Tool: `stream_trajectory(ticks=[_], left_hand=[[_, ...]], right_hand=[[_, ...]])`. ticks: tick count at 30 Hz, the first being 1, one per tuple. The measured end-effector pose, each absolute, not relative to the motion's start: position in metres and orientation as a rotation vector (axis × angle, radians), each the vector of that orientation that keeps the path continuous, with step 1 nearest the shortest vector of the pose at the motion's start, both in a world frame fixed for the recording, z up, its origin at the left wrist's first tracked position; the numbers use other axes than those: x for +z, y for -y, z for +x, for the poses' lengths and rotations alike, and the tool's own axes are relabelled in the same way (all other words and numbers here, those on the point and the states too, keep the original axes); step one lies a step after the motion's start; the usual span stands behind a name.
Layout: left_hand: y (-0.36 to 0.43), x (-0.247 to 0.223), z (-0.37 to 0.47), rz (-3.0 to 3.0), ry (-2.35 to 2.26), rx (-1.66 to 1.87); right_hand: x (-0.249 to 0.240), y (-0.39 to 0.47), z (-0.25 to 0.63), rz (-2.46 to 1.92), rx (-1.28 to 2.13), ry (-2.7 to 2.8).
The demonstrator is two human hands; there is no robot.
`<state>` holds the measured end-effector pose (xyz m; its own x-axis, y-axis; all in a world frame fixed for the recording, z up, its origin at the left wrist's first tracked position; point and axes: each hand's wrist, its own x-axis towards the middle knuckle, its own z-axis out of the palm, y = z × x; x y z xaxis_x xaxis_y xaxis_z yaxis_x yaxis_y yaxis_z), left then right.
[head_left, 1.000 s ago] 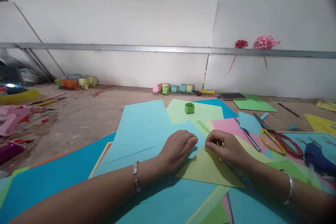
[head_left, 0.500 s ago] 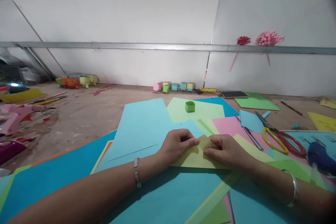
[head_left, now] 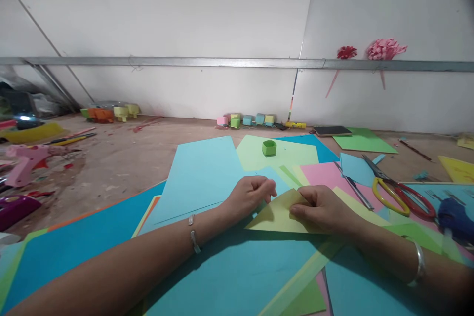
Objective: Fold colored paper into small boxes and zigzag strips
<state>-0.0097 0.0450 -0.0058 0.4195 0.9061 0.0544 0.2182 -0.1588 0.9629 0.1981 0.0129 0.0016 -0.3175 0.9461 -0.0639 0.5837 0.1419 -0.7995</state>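
A pale yellow sheet of paper (head_left: 276, 215), with a pointed edge at the top, is pinched between the thumb and fingers of my right hand (head_left: 320, 207). My left hand (head_left: 252, 195) is beside the sheet's left edge, its fingers curled in and its thumb against them, with nothing visible in its grasp. Under both hands lie blue sheets of paper (head_left: 222, 266). A small green paper box (head_left: 269, 147) stands on a light green sheet (head_left: 252, 150) beyond my hands.
To the right lie scissors (head_left: 398, 190) with yellow and red handles, a slim metal craft knife (head_left: 357, 190) and a dark blue tool (head_left: 455, 217). A pink glue gun (head_left: 24, 163) is at the left. Small coloured paper blocks (head_left: 246, 120) line the wall.
My left hand has let go of the yellow paper and drawn slightly left and up from it. My right hand keeps its pinch. The view has shifted slightly.
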Motion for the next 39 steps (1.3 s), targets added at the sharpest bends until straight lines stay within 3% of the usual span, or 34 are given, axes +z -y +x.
stream_trajectory(ticks=[5,18,27,35,39], left_hand=[[-0.04,-0.007,-0.009,1.747,-0.935,0.759],[-0.05,-0.01,-0.012,1.638,-1.084,0.95],[-0.041,-0.011,-0.009,1.765,-0.873,0.845],[-0.047,-0.006,-0.012,1.5,-1.039,0.964],[-0.044,-0.006,-0.014,1.495,-0.772,0.937]], right_hand=[[0.002,-0.013,0.197,-1.44,1.042,1.972],[0.003,-0.014,0.198,-1.496,0.976,2.054],[0.002,-0.013,0.196,-1.458,1.056,2.043],[0.001,-0.015,0.198,-1.468,0.966,2.083],[0.005,-0.014,0.2,-1.419,1.055,1.919]])
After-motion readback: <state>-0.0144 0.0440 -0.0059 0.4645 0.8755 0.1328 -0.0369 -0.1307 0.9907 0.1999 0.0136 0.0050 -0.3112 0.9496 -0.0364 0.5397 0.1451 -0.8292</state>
